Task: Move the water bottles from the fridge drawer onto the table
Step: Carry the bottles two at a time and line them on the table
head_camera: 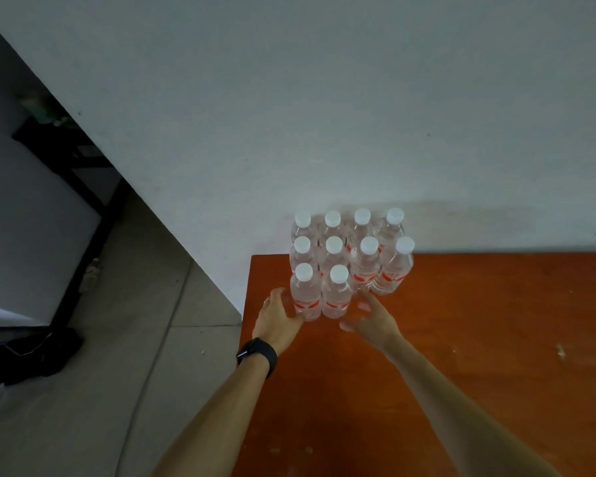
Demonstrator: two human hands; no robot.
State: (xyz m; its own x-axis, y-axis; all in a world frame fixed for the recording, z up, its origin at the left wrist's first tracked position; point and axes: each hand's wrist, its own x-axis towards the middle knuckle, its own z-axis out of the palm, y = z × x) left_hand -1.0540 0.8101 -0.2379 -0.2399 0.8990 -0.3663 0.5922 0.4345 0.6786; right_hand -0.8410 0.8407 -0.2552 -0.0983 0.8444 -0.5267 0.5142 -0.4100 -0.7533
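Several clear water bottles [350,259] with white caps and red labels stand upright in rows at the far left corner of the orange-brown table [479,339]. My left hand [279,320], a black watch on its wrist, touches the left side of the front-left bottle [305,294]. My right hand [372,320] is beside the front-right bottle [338,294], fingers spread and blurred, a little apart from it. No fridge drawer is in view.
A white wall [324,115] rises right behind the bottles. The table's left edge drops to a grey tiled floor [135,339]. A black-framed white unit [49,218] stands at far left, and a dark bundle [31,356] lies on the floor.
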